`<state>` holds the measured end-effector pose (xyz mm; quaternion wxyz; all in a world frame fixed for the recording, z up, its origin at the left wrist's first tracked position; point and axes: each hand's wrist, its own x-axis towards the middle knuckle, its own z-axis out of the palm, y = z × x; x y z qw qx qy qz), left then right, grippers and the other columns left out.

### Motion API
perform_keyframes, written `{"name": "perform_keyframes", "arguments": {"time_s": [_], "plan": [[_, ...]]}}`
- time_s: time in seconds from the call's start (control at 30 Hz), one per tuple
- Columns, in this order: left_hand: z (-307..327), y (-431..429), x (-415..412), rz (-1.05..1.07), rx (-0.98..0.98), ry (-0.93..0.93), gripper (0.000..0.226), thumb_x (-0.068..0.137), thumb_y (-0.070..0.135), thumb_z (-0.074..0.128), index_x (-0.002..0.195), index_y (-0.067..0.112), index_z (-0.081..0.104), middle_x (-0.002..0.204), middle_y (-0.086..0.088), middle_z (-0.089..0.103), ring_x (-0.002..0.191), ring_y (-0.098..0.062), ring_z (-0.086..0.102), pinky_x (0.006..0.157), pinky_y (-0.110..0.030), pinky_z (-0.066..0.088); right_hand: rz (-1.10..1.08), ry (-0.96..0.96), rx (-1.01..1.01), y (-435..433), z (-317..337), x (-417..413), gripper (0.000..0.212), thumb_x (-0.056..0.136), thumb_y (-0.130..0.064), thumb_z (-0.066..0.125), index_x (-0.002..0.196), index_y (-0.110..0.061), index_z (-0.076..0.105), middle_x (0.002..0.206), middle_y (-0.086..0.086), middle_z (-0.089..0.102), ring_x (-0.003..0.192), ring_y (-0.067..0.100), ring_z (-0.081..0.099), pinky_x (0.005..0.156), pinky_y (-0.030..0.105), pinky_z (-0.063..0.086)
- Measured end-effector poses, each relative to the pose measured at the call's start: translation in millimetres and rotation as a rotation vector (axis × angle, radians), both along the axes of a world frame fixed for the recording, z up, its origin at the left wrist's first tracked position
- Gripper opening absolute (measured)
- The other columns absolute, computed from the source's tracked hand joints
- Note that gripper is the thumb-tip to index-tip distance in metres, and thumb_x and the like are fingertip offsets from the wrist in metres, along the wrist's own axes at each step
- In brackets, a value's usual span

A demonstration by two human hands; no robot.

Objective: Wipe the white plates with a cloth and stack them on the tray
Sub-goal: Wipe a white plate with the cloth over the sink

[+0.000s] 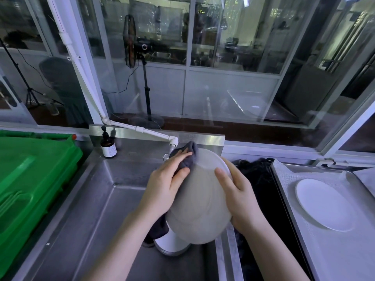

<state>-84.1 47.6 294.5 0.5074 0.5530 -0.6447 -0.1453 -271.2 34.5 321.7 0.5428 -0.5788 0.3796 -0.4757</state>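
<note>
So a plate point(200, 199) is held tilted over the sink point(101, 199), underside up by the look of it, hard to be sure. Its right edge is gripped by the right hand point(241, 197), and a grey cloth point(189, 157) is pinched against its far rim by the left hand point(164, 189). A stack point(170, 244) of plates is parked just below. A second plate point(324, 205) is laid on the tray point(324, 250) to the right. A bottle point(109, 146) is stood at the sink's back corner.
</note>
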Motion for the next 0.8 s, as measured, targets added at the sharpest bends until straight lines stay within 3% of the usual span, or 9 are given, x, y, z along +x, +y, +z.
{"name": "perform_keyframes", "arguments": {"time_s": [0.1, 0.2, 0.3, 0.37, 0.47, 0.53, 0.67, 0.8], "plan": [[-18.8, 11.4, 8.2, 0.07, 0.098, 0.096, 0.035, 0.099, 0.016, 0.056, 0.128, 0.035, 0.058, 0.111, 0.017, 0.068, 0.104, -0.005, 0.062, 0.085, -0.006, 0.04, -0.047, -0.045, 0.077, -2.7, -5.0, -9.5, 0.027, 0.101, -0.028, 0.055, 0.124, -0.03, 0.069, 0.118, -0.002, 0.074, 0.112, 0.019, 0.069, 0.088, 0.036, 0.056], [-27.9, 27.3, 4.1, 0.056, 0.101, 0.102, 0.036, 0.097, 0.027, 0.054, 0.128, 0.045, 0.051, 0.126, 0.022, 0.062, 0.118, 0.006, 0.055, 0.096, -0.009, 0.04, -0.076, -0.063, 0.116, -6.4, -5.8, -14.0, 0.027, 0.104, -0.022, 0.052, 0.119, -0.033, 0.072, 0.116, -0.002, 0.075, 0.109, 0.019, 0.071, 0.086, 0.035, 0.057], [-17.6, 17.7, 0.0, 0.012, 0.058, -0.003, 0.042, 0.094, 0.028, 0.053, 0.136, 0.029, 0.055, 0.143, 0.011, 0.054, 0.133, 0.0, 0.047, 0.108, -0.018, 0.037, -0.014, -0.041, 0.139, -6.4, -8.5, -5.0, 0.027, 0.103, -0.022, 0.052, 0.116, -0.035, 0.073, 0.116, 0.002, 0.075, 0.11, 0.022, 0.07, 0.093, 0.042, 0.055], [-3.6, 7.2, 0.4, -0.015, 0.029, -0.101, 0.041, 0.096, 0.023, 0.056, 0.136, 0.023, 0.057, 0.145, 0.009, 0.051, 0.134, -0.001, 0.045, 0.108, -0.014, 0.034, 0.007, -0.049, 0.154, -6.4, -11.4, 1.2, 0.028, 0.103, -0.021, 0.052, 0.116, -0.034, 0.073, 0.117, 0.003, 0.075, 0.111, 0.024, 0.07, 0.094, 0.043, 0.055], [5.4, -1.6, 7.4, -0.014, 0.025, -0.163, 0.038, 0.097, 0.021, 0.057, 0.135, 0.022, 0.058, 0.14, 0.007, 0.057, 0.126, -0.005, 0.053, 0.1, -0.006, 0.033, -0.028, -0.094, 0.174, -10.3, -10.5, 0.0, 0.026, 0.102, -0.023, 0.054, 0.114, -0.033, 0.075, 0.114, 0.005, 0.076, 0.104, 0.024, 0.072, 0.081, 0.034, 0.059], [-1.8, 4.8, 12.6, 0.031, 0.045, -0.085, 0.038, 0.096, 0.028, 0.053, 0.134, 0.026, 0.058, 0.132, 0.013, 0.061, 0.118, -0.003, 0.057, 0.093, -0.003, 0.035, -0.075, -0.138, 0.172, -15.3, -7.4, -8.2, 0.025, 0.102, -0.027, 0.054, 0.114, -0.032, 0.075, 0.112, 0.005, 0.076, 0.102, 0.024, 0.073, 0.074, 0.03, 0.059], [-31.9, 40.7, 0.0, 0.144, 0.088, 0.13, 0.039, 0.093, 0.035, 0.048, 0.128, 0.052, 0.048, 0.127, 0.012, 0.066, 0.11, 0.002, 0.06, 0.085, -0.001, 0.038, -0.172, -0.307, 0.181, -28.9, -2.6, -25.3, 0.033, 0.102, -0.034, 0.051, 0.125, -0.02, 0.069, 0.12, 0.011, 0.072, 0.109, 0.031, 0.069, 0.083, 0.039, 0.059], [-37.4, 40.7, -22.8, 0.066, 0.007, 0.111, 0.041, 0.097, 0.022, 0.052, 0.133, 0.042, 0.047, 0.146, 0.009, 0.05, 0.134, 0.001, 0.044, 0.106, -0.012, 0.035, -0.174, -0.345, 0.199, -27.9, -8.5, -17.9, 0.036, 0.103, -0.035, 0.05, 0.125, -0.015, 0.068, 0.121, 0.015, 0.071, 0.109, 0.032, 0.069, 0.079, 0.036, 0.059]]}}
